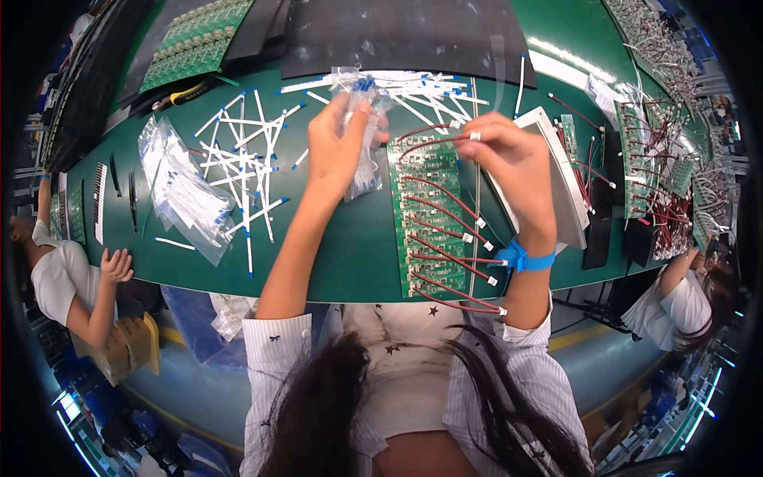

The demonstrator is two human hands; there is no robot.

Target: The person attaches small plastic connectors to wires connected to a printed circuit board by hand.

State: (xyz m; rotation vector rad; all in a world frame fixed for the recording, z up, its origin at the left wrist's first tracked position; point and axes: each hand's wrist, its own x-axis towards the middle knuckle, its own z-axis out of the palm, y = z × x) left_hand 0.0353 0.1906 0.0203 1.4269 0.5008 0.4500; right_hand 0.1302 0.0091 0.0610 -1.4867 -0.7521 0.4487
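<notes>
My left hand point(332, 149) is closed around a clear plastic bag point(364, 173) holding white flat cables with blue ends. To its right lies a green circuit board panel point(411, 224), long side running toward me. Several dark red cables with white plugs trail off it to the right. Above the panel's far right corner, my right hand point(515, 163) pinches one red cable point(429, 145) near its white plug. That cable's other end reaches the panel's far part. A blue band point(526, 259) circles my right wrist.
Loose white flat cables point(238, 151) lie scattered at left, beside another filled clear bag point(179, 183). Tweezers point(133, 195) and yellow-handled pliers point(187, 94) lie farther left. A pale tray point(556, 183) stands right of the panel. Wired boards point(636, 151) pile up at right. Other people sit at both sides.
</notes>
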